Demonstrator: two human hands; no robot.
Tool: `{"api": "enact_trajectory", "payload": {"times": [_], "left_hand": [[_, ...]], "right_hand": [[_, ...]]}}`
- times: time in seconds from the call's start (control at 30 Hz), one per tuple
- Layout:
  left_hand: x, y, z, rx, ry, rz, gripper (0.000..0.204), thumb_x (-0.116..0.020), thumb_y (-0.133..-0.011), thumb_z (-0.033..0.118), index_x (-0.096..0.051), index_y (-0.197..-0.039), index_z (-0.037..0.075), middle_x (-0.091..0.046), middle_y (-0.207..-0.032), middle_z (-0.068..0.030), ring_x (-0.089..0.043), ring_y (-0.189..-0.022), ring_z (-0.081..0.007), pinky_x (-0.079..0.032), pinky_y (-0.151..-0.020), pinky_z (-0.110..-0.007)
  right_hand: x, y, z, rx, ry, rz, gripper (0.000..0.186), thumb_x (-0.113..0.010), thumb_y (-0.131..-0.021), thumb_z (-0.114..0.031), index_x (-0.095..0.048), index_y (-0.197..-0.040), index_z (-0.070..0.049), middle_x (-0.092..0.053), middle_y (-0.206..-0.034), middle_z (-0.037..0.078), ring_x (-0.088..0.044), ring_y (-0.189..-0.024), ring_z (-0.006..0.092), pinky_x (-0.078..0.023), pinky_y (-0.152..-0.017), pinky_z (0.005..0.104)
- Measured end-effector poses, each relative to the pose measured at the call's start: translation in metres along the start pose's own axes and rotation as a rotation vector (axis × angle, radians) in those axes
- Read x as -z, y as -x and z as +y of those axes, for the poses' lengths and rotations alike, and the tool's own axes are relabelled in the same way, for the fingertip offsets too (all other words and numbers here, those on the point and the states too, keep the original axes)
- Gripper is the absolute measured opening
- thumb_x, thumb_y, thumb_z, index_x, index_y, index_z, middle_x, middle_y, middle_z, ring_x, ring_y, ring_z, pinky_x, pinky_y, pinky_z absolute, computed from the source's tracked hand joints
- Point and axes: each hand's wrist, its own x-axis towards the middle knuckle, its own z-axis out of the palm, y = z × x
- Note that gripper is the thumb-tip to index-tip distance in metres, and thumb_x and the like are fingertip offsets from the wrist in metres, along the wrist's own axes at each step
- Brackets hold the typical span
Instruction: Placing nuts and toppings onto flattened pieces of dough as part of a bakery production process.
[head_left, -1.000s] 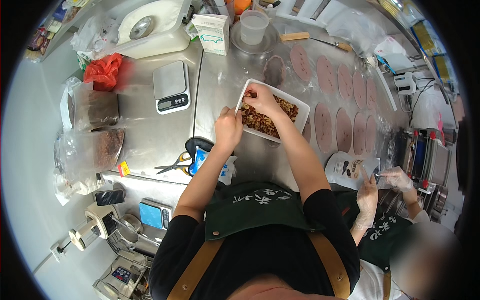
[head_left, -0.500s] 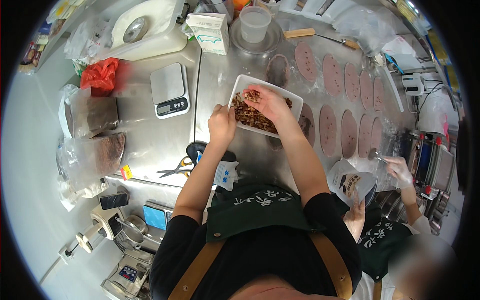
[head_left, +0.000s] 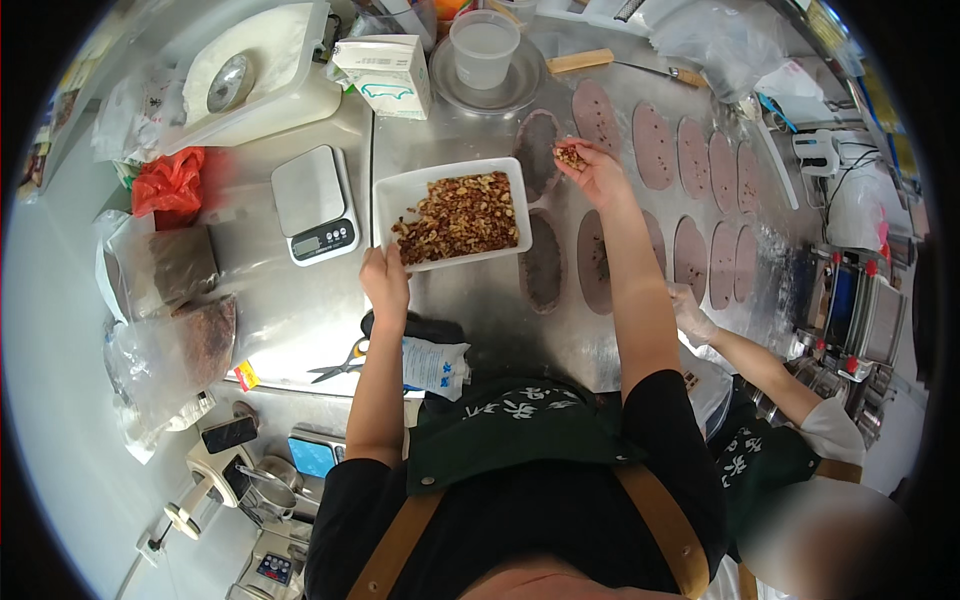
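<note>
While my left grip (head_left: 386, 283) is clasping the white tray (head_left: 400, 195) at its near-left corner, in from the near edge of the surface (head_left: 450, 305), my right grip (head_left: 597, 176) is pinching chopped nuts (head_left: 571, 157) near a dark-topped oval (head_left: 540, 152), toward the far edge. From here I'm judging this as portioning; the next move is calling for controlled loosening.

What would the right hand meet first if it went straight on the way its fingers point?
Probably the dark-topped oval just beyond the right hand, though the hand's height above it is unclear.
</note>
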Motion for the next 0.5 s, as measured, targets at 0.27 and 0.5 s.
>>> {"api": "enact_trajectory", "payload": {"times": [0.27,0.5], "left_hand": [[0.028,0.018,-0.025,0.186,0.109,0.15,0.027,-0.048,-0.089,0.014,-0.057,-0.082,-0.01,-0.052,-0.075,-0.0116,-0.056,-0.057,-0.0164,-0.052,-0.042,-0.027],[0.041,0.03,-0.045,0.027,-0.172,0.158,0.022,-0.05,-0.087,0.011,-0.057,-0.08,-0.009,-0.052,-0.073,-0.0155,-0.054,-0.062,-0.0248,-0.044,-0.056,-0.035]], "right_hand": [[-0.008,-0.041,0.008,-0.004,0.247,0.1,0.018,-0.048,-0.087,0.0,-0.055,-0.102,0.006,-0.057,-0.1,0.013,-0.057,-0.093,0.0221,-0.051,-0.084,0.0355],[-0.021,-0.059,0.012,0.106,0.75,0.175,0.019,-0.058,-0.081,0.0,-0.06,-0.099,0.004,-0.06,-0.09,0.009,-0.059,-0.081,0.0159,-0.051,-0.069,0.0253]]}}
